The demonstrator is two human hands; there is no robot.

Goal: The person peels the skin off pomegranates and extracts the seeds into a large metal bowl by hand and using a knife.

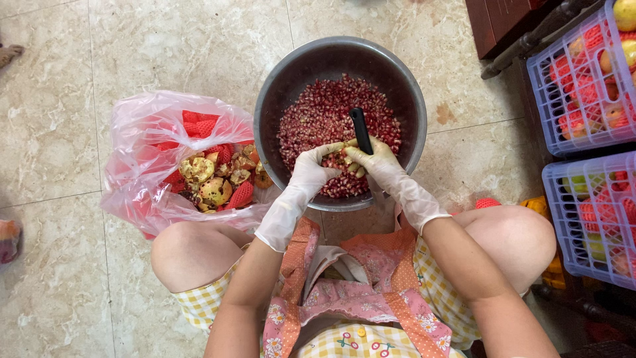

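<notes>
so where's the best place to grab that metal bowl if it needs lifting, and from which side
Probably by the rolled rim of the metal bowl, at two opposite points on its left and right, fingers hooked under the lip from outside. The wall is smooth and rounded, so only the rim offers purchase, and the load of pomegranate seeds suggests weight needing two hands. The near edge is blocked by the left hand and right hand.
</notes>
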